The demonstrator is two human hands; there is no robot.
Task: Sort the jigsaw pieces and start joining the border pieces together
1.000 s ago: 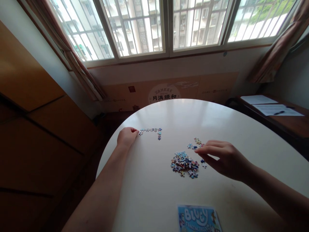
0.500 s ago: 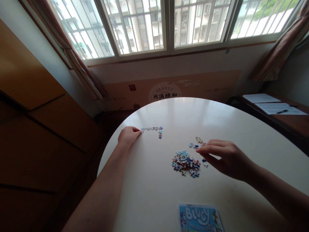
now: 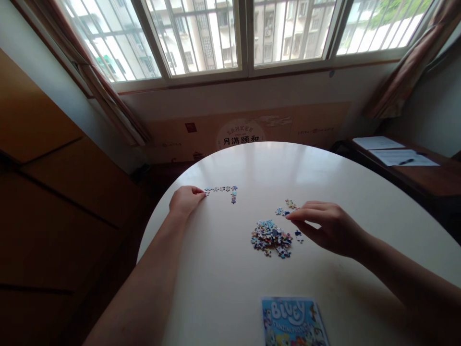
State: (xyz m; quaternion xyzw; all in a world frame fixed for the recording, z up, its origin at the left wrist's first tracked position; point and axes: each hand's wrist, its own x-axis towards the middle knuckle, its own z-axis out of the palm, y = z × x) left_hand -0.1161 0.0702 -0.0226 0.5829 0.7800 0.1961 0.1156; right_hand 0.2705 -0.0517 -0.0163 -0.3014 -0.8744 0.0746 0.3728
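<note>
Joined puzzle pieces form a row on the white table, with a short leg turning down at its right end. My left hand pinches a puzzle piece at the row's left end, below the top edge. Over on the right, my right hand hovers low beside a heap of loose puzzle pieces, thumb and forefinger close together. Whether a piece is between those fingertips is too small to tell. Several loose pieces lie just beyond the fingertips, and a couple more lie under the hand.
A blue Bluey picture box or card lies near the front of the round white table. Papers and a pen rest on a dark side desk at right. Wooden cabinets stand at left, and a barred window is behind.
The whole view has shifted slightly, so everything sits a little further left and up. Both hands keep nearly the same places relative to the pieces.
</note>
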